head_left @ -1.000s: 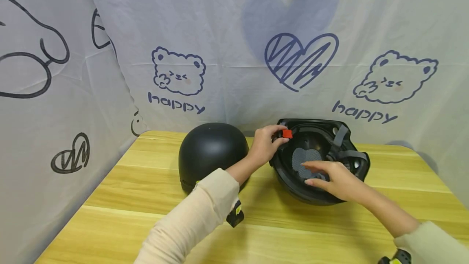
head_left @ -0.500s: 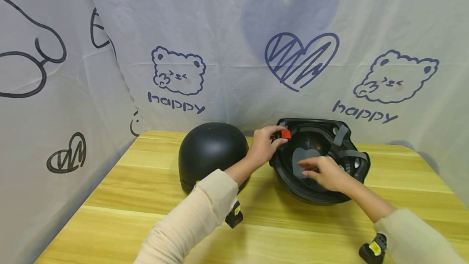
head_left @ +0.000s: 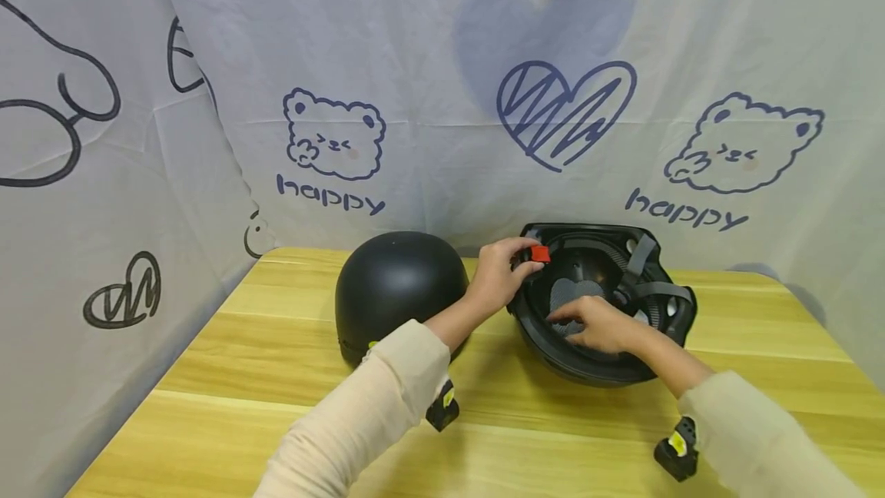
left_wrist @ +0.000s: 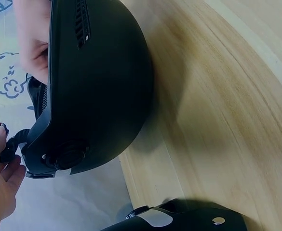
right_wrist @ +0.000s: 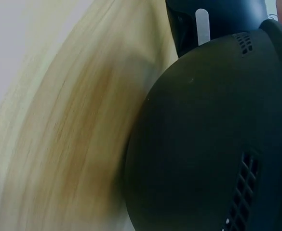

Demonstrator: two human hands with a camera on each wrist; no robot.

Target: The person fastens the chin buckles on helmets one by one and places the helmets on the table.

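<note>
Shifted left inside the helmet (head_left: 594,373), my right hand (head_left: 603,326) is spread; my left hand (head_left: 499,271) pinches the buckle (head_left: 540,253); slackening might drop it.

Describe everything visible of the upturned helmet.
The upturned helmet is matte black, hard-looking and vented, resting on the table with its opening upward. A grey heart-shaped pad shows inside, grey straps at the right. The left hand pinches its red and black buckle; the right hand is inside, contact unclear.
</note>
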